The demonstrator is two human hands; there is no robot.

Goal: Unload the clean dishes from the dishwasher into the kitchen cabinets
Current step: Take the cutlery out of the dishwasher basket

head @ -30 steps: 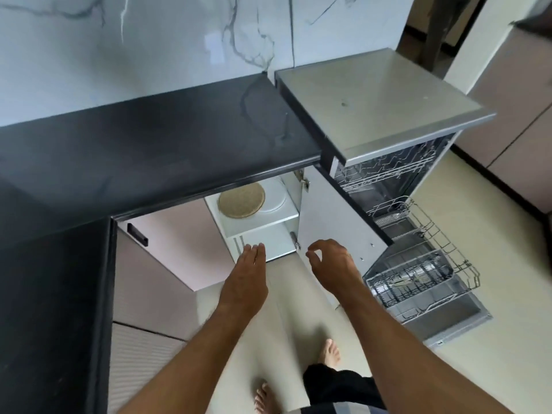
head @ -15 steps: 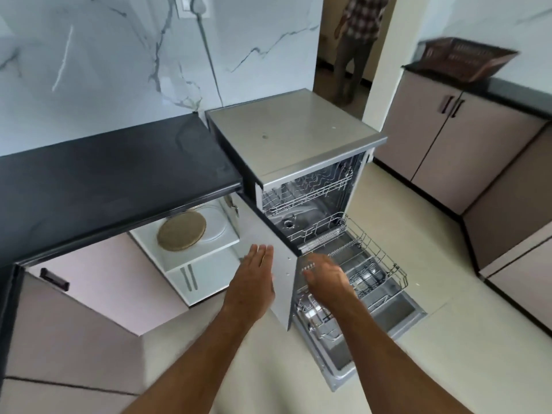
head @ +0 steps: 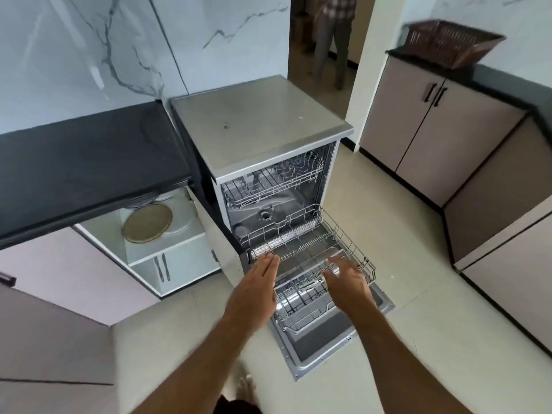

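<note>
The silver dishwasher (head: pixel 260 130) stands open with its door (head: pixel 325 351) folded down to the floor. Its lower wire rack (head: pixel 310 243) is pulled out over the door, and the upper rack (head: pixel 274 180) stays inside. My left hand (head: pixel 257 289) hovers flat at the rack's near left corner, fingers together and holding nothing. My right hand (head: pixel 348 283) is spread over the rack's front part, above a wire cutlery basket (head: pixel 301 295), also holding nothing. To the left an open cabinet (head: pixel 167 249) holds a round brown plate (head: pixel 148 223) on white plates; cutlery (head: pixel 161 267) lies on the shelf below.
A black countertop (head: pixel 89 162) overhangs the open cabinet. Pink cabinets (head: pixel 433 138) line the right side, with a brown basket (head: pixel 448 43) on their counter. A person (head: pixel 334 40) stands in the doorway behind the dishwasher. Pale tiled floor (head: pixel 418 294) lies right of the door.
The view has swung right from the open cabinet to the dishwasher. Both hands have moved from in front of the cabinet to over the pulled-out lower rack, still holding nothing.
</note>
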